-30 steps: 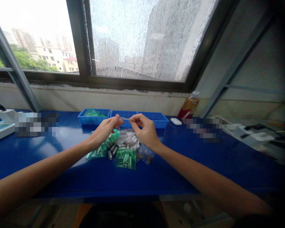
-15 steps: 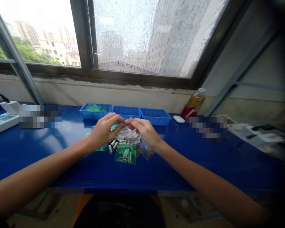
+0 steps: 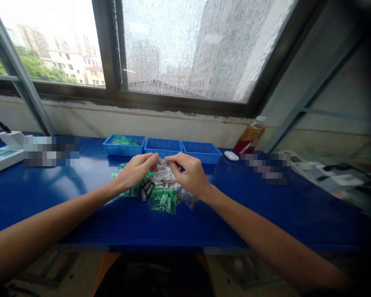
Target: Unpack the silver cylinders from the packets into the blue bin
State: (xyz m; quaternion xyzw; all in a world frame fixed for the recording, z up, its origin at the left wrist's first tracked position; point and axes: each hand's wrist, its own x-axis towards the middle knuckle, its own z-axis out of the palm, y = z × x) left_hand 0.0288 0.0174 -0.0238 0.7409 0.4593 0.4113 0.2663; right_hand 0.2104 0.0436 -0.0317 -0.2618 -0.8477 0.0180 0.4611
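Note:
Between my two hands is a small clear plastic bag (image 3: 161, 161), held above a pile of parts. My left hand (image 3: 141, 166) pinches its left side between thumb and fingers. My right hand (image 3: 189, 172) has thumb and forefinger closed on the other side. What the bag contains is too small to make out. Below lie more clear bags (image 3: 165, 175), a green bag with pale cylindrical parts (image 3: 163, 201), several dark cylindrical parts (image 3: 146, 189) and other green bags (image 3: 131, 192). A clear bag with brownish pieces (image 3: 188, 199) lies under my right wrist.
Three blue trays stand in a row behind my hands: the left tray (image 3: 123, 151) holds green bags, beside the middle tray (image 3: 163, 141) and right tray (image 3: 200, 156). A white mouse-like object (image 3: 231, 156) and a bottle (image 3: 250, 136) are to the right. A white power strip (image 3: 4, 156) lies left.
My fingertips have drawn slightly apart, and the clear bag shows between them. My right hand has turned, with its knuckles raised; my left hand has tilted over.

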